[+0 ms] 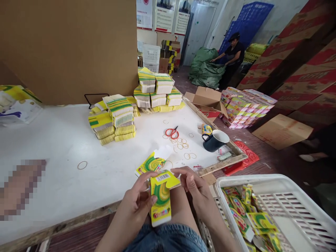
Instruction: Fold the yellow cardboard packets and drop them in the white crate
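Note:
A small yellow-and-green printed carton (161,203) is upright over my lap, with a barcode on its top panel and one flap sticking out to the right. My left hand (140,196) grips it along its left side, thumb on the front. At the flap, my right hand (194,183) has its fingers curled, the index fingertip against the carton's upper edge. Just beyond, a flattened carton (151,163) in the same print lies on the white table (110,182).
Bundled flat cartons (115,119) stand stacked on the table. Red-handled scissors (172,132), several rubber bands (183,142) and a dark mug (215,140) lie farther right. A white basket (278,180) holds cartons. A person (233,52) handles green sacks behind; another person's arm (21,189) shows left, pixelated.

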The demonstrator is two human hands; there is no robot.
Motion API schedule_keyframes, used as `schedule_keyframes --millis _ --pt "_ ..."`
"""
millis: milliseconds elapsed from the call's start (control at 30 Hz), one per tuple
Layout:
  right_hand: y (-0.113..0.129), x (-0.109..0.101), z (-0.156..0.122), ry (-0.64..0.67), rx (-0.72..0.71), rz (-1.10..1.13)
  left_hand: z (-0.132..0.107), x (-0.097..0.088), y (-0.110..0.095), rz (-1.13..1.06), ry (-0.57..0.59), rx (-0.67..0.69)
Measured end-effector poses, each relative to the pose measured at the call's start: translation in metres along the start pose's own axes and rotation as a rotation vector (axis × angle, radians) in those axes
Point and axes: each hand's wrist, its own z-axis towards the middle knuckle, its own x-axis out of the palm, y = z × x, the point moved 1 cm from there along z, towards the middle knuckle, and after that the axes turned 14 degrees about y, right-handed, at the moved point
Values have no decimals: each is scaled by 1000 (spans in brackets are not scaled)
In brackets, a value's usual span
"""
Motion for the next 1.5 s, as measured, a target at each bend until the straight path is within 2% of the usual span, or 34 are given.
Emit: schedule_keyframes --millis 100,167,333,533,667,800,900,1000,1133,1200,1233,1300,1367,1400,1433,1500 --pt "2 1 2 181 135 61 1 2 6 150 -22 -22" --pt "2 5 4 217 209 33 0 5 9 177 12 -52" --pt "-4 9 7 138 217 -377 -4 6 8 138 41 -57" --pt "-12 13 6 189 207 -391 -2 2 9 99 12 -68" --pt "-10 16 6 100 263 -417 4 5 8 88 18 -60" --pt "-6 8 1 162 131 -285 7 -2 5 21 8 -51" --pt "-9 -1 -5 82 16 -210 7 -4 5 -36 24 -55" --pt "-15 1 -10 -11 -17 -74 11 3 9 -133 31 -56" --pt "-17 10 -16 -16 -18 -4 15 17 17 -111 -2 -67" --pt "-14 -3 -24 -26 20 -41 17 17 19 -18 -16 -76" --pt "-12 -17 -31 -63 58 -107 19 13 19 80 -39 -75" --pt "-6 -57 -48 -208 157 -362 25 -1 18 416 -151 -72" --pt "1 -100 -68 -368 284 -756 34 -21 17 875 -341 -102" --pt "4 -117 -77 -372 317 -916 39 -29 18 1081 -416 -171" --pt "5 -128 -84 -381 336 -1006 45 -37 20 1162 -456 -213" --pt "5 -132 -88 -336 336 -999 57 -44 25 1251 -492 -285"
